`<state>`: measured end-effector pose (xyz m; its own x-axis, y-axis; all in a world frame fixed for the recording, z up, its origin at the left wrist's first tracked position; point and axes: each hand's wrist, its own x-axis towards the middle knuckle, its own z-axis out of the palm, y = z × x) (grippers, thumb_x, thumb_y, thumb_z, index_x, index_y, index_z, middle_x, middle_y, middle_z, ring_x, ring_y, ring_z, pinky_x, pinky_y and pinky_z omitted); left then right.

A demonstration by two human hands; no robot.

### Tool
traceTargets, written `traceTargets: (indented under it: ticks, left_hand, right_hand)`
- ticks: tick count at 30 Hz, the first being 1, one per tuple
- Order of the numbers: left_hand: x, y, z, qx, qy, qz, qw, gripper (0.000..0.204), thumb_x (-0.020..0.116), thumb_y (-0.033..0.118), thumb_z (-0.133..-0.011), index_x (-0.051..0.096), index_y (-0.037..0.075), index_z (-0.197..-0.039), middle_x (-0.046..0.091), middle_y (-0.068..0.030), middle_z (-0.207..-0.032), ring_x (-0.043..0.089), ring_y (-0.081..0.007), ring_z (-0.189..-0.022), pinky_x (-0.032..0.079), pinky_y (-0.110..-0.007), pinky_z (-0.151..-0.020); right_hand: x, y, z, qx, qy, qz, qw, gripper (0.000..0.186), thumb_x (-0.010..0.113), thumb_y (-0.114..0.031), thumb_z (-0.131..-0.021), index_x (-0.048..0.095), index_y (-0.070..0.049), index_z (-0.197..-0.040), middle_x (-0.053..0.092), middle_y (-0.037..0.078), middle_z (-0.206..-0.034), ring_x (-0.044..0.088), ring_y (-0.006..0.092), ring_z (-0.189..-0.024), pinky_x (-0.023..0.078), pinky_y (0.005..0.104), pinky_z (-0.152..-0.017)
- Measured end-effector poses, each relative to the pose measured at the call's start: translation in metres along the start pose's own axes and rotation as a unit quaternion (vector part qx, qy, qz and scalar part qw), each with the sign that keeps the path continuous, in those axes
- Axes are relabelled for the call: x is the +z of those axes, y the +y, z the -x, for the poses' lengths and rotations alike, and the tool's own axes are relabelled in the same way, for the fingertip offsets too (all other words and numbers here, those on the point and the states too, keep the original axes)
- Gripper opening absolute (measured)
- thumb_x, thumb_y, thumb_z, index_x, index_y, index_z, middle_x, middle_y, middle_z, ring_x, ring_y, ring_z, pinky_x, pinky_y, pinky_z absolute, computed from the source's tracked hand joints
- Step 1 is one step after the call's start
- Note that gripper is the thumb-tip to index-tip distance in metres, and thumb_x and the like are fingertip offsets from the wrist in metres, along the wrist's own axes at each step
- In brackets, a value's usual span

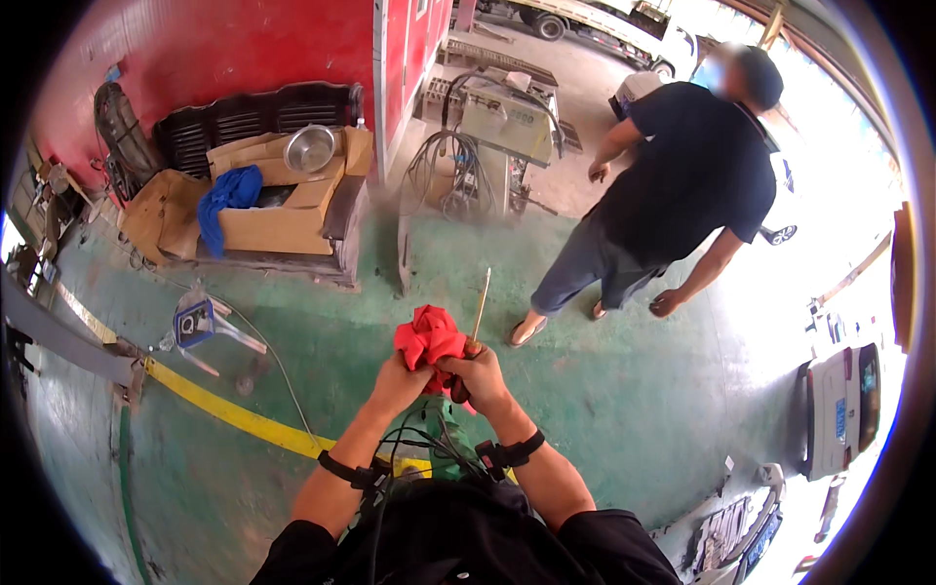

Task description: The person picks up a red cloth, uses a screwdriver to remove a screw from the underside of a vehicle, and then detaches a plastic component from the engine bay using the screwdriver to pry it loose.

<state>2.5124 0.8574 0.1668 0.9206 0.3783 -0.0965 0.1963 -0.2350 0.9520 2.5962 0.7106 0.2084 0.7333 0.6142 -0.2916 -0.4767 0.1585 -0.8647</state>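
In front of my chest, both hands are close together around a bunched red cloth. My left hand is closed on the cloth from its left side. My right hand pinches the cloth's right edge and grips a thin metal rod, which points up and away from the fingers. A dark part shows at the rod's lower end, mostly covered by the fingers, so the tool's exact kind is unclear. Dark straps with cables circle both my wrists.
A co-worker in a dark shirt stands ahead to the right. Far left, a wooden bench carries cardboard, a blue cloth and a metal bowl. A small stool, a cabled machine and a car stand around.
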Motion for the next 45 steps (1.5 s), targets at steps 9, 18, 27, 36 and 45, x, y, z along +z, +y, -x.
traceTargets:
  ticks: [9, 18, 27, 36, 45]
  left_hand:
    - [-0.052, -0.021, -0.164, -0.244, -0.166, 0.439, 0.849, 0.046, 0.067, 0.050, -0.095, 0.053, 0.015, -0.122, 0.056, 0.0023, -0.094, 0.050, -0.0111, -0.077, 0.042, -0.028, -0.064]
    - [-0.074, 0.002, -0.324, -0.110, -0.007, 0.371, 0.922, 0.047, 0.076, 0.012, -0.088, 0.059, 0.004, -0.131, 0.066, -0.0043, -0.123, 0.064, -0.0165, -0.112, 0.051, -0.033, -0.097]
    - [-0.130, 0.016, -0.500, -0.109, -0.139, 0.637, 0.750, 0.049, 0.065, 0.002, -0.091, 0.049, 0.003, -0.137, 0.067, -0.0092, -0.120, 0.068, -0.0212, -0.106, 0.057, -0.035, -0.090]
    - [-0.089, 0.024, -0.620, 0.007, -0.013, 0.132, 0.991, 0.036, 0.068, 0.008, -0.090, 0.061, 0.004, -0.125, 0.072, -0.0045, -0.111, 0.066, -0.0133, -0.105, 0.052, -0.033, -0.093]
    - [-0.052, 0.058, -0.749, -0.103, -0.125, 0.200, 0.966, 0.033, 0.070, 0.034, -0.093, 0.066, 0.009, -0.116, 0.068, 0.0012, -0.100, 0.061, -0.0113, -0.086, 0.049, -0.030, -0.074]
  right_hand:
    - [-0.023, -0.059, -0.208, 0.065, -0.101, -0.173, 0.977, 0.028, 0.071, 0.004, -0.082, 0.065, -0.002, -0.109, 0.071, 0.006, -0.090, 0.067, 0.0139, -0.074, 0.056, 0.0289, -0.065]
    - [-0.016, -0.094, -0.355, 0.117, -0.092, 0.088, 0.985, 0.036, 0.072, -0.001, -0.083, 0.060, 0.000, -0.116, 0.069, 0.005, -0.092, 0.062, 0.0102, -0.066, 0.050, 0.0261, -0.054]
    - [-0.030, -0.127, -0.480, 0.099, 0.010, -0.141, 0.985, 0.041, 0.066, -0.015, -0.094, 0.055, -0.009, -0.134, 0.068, 0.004, -0.115, 0.068, 0.0194, -0.078, 0.054, 0.0287, -0.055]
    - [-0.050, -0.168, -0.599, 0.056, 0.049, -0.012, 0.997, 0.020, 0.056, -0.025, -0.102, 0.060, -0.008, -0.112, 0.069, 0.005, -0.095, 0.068, 0.0180, -0.071, 0.060, 0.0331, -0.055]
    - [-0.112, -0.257, -0.704, 0.033, 0.072, 0.099, 0.992, 0.010, 0.066, -0.008, -0.095, 0.067, 0.000, -0.101, 0.066, 0.001, -0.080, 0.059, 0.0096, -0.062, 0.045, 0.0247, -0.052]
